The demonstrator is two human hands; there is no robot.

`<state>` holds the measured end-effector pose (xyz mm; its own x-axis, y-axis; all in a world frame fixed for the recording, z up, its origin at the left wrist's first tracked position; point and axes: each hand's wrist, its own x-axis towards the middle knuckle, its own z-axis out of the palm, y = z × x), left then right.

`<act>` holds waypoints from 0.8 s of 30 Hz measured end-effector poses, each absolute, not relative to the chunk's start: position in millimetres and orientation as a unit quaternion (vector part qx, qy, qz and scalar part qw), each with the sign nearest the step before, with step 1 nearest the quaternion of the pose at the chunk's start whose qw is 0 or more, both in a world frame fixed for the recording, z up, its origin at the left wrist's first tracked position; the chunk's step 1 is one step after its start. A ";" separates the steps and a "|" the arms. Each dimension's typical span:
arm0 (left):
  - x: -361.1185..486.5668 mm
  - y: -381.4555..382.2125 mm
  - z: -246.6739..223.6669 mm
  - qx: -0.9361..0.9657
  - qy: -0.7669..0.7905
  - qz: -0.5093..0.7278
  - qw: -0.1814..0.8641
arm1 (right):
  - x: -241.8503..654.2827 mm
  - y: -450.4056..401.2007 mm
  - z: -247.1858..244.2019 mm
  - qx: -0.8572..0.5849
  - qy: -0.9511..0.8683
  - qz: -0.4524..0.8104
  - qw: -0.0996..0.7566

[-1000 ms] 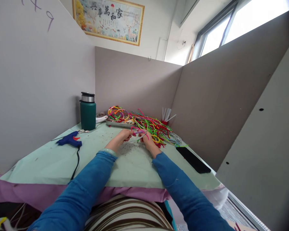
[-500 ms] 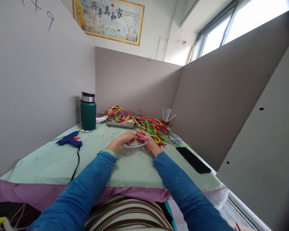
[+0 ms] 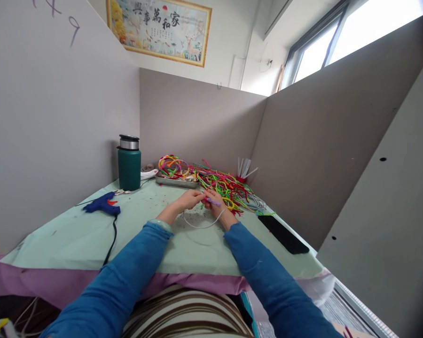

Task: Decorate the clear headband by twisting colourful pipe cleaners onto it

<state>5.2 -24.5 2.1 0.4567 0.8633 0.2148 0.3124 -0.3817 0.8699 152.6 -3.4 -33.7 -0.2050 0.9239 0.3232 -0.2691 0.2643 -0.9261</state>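
Band [image 3: 201, 228], thin, white and curved, is held above the table [image 3: 183, 258], its far part, under fuzzy purple wrapping [image 3: 214, 202], pinched in the grip of the left hand [image 3: 189, 199] and the right hand [image 3: 219, 210]. Light, springy handling is suggested; it is best grasped at the soft-looking wrapping, where slipping seems unlikely.

Left hand [image 3: 188, 201] and right hand [image 3: 216, 204] hide upper part of white loop [image 3: 200, 227]. Wall picture [image 3: 158, 33]: small print illegible from here. Window [image 3: 366, 33] cut off.

white hoop [image 3: 200, 228]: smooth | pipe cleaners [image 3: 229, 185]: fuzzy, matt | tray [image 3: 178, 183]: metal | sleeve [image 3: 127, 270]: cloth
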 end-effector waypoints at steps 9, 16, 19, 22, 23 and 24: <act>9.6 -23.9 0.0 0.774 0.400 0.347 0.348 | 155.8 1.2 -35.5 -0.289 -0.506 0.550 0.598; 8.8 -22.4 1.8 0.785 0.381 0.417 0.253 | 155.7 -3.4 -34.4 -0.292 -0.489 0.582 0.580; 8.1 -22.4 2.4 0.790 0.374 0.421 0.241 | 155.5 -3.5 -35.5 -0.293 -0.487 0.611 0.551; 8.7 -21.0 1.8 0.795 0.361 0.422 0.244 | 155.6 -1.4 -37.5 -0.286 -0.482 0.628 0.540; 9.0 -20.3 1.6 0.795 0.359 0.425 0.242 | 155.5 -0.8 -37.9 -0.282 -0.481 0.629 0.542; 9.2 -19.4 1.5 0.793 0.360 0.429 0.238 | 155.4 -0.5 -38.2 -0.279 -0.481 0.627 0.545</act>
